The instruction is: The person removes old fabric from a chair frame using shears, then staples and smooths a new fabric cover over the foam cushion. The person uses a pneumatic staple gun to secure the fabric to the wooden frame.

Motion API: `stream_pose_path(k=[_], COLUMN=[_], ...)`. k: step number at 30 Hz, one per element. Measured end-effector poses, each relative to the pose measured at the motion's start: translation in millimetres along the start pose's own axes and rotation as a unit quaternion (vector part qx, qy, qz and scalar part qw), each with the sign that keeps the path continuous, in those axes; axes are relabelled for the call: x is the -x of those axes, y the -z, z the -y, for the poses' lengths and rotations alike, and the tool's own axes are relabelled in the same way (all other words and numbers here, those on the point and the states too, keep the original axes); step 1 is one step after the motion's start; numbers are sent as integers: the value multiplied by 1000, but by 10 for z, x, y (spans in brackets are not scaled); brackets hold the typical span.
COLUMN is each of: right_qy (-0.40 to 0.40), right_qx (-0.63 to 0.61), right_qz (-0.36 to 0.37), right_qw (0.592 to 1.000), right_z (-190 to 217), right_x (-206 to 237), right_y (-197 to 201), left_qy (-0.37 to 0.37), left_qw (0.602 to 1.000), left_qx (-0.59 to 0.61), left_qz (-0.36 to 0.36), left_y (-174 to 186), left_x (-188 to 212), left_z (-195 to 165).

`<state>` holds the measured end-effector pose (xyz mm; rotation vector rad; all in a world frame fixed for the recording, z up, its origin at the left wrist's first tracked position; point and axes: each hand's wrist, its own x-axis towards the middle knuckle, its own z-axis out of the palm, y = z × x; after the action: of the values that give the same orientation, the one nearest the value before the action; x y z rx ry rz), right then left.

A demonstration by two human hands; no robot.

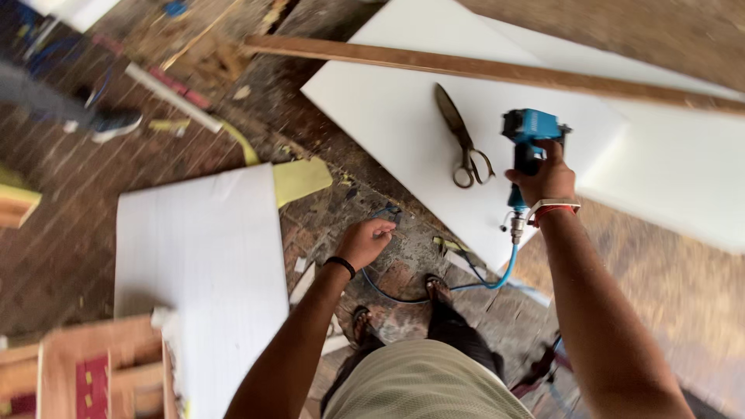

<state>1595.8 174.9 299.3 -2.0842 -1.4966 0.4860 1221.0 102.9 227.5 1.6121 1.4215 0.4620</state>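
Workshop: white boards (403,132), timber strip (481,71), shears (459,136), air stapler (528,136), scrap-strewn floor (70,233).
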Motion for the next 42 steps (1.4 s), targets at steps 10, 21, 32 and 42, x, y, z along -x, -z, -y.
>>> stream_pose_path(k=[10, 21, 32, 42], right_qy=[169, 226, 415, 433], right_qx=[11, -369, -176, -106], right_qz=[-20, 324, 657, 770], right_qw=[985, 841, 605, 457], right_z=[-327, 1617, 3417, 4165], right_x=[-879, 799, 4970, 7550], right_y=[-1086, -2168, -2831, -3185], left_qy=[139, 253, 397, 392], left_qw=[981, 923, 755, 556], left_qx=[78, 70, 199, 270], left_qz=[-110, -282, -483, -681], left_y=[-121, 281, 298, -122], left_x=[13, 1427, 5154, 7570], left_z=[279, 678, 2068, 2890])
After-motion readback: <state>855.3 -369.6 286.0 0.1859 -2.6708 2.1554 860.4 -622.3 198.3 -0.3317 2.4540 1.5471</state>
